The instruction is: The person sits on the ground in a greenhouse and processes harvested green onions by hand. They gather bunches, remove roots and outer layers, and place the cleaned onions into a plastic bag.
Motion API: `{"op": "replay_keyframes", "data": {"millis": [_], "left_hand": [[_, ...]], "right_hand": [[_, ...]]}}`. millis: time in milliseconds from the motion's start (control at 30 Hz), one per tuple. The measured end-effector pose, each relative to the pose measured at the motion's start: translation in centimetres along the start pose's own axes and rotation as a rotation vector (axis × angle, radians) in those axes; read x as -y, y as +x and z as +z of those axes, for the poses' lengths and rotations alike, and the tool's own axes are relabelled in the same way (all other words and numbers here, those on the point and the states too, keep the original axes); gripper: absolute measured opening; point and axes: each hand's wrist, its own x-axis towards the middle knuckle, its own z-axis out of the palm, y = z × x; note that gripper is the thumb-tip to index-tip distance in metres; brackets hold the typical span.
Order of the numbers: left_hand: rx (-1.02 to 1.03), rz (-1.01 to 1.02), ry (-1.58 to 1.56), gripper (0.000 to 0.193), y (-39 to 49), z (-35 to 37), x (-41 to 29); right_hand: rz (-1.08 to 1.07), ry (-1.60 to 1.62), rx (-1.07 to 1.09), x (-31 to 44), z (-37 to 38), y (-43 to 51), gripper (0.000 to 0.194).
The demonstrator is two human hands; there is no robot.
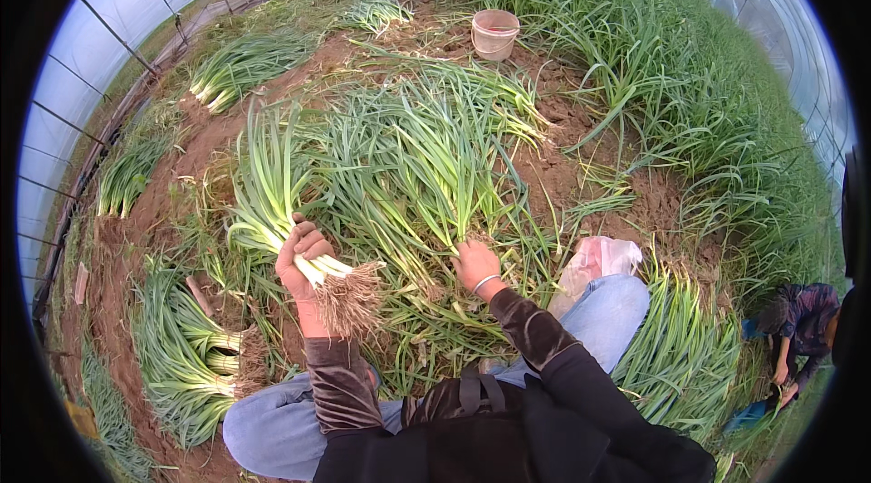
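Note:
My left hand is closed round a bunch of leek-like plants, holding it by the pale stems. Its brown, tangled roots hang towards me, and the leaves fan out away from me. In front of me, my right hand grips other leek-like stalks near their root ends, at the near edge of a loose pile. The fingertips there are partly hidden by the stalks. Beneath both hands lie scattered trimmed leaves.
Bundles with roots lie at my left, and more plants at my right. A pink-white plastic bag rests by my right knee. Further off stand a bucket and uncut growing plants. A person works at far right.

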Motion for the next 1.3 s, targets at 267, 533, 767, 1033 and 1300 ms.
{"op": "replay_keyframes", "data": {"millis": [267, 533, 767, 1033, 1300], "left_hand": [[-0.78, -0.168, 0.475, 0.011, -3.4, -15.7, 1.1], [-0.785, -0.271, 0.494, 0.018, -2.9, -14.3, 2.7], [-0.837, -0.337, 0.698, 0.019, -3.9, -15.7, 5.6], [-0.829, -0.283, 0.664, 0.021, -3.4, -13.3, 5.3], [-0.804, -0.402, 0.731, 0.031, -4.5, -14.4, 5.5]], "right_hand": [[0.369, 0.056, 0.358, 0.2, 4.5, 2.3, 0.042], [0.281, 0.552, 0.069, 2.0, 3.6, 0.6, 0.036], [0.277, 0.881, 0.522, 3.0, 1.4, -3.4, 0.048], [0.209, 0.65, 0.038, 1.8, 0.0, -2.0, 0.042], [0.103, 0.4, 0.322, 4.4, 0.5, -4.3, 0.046]]}}
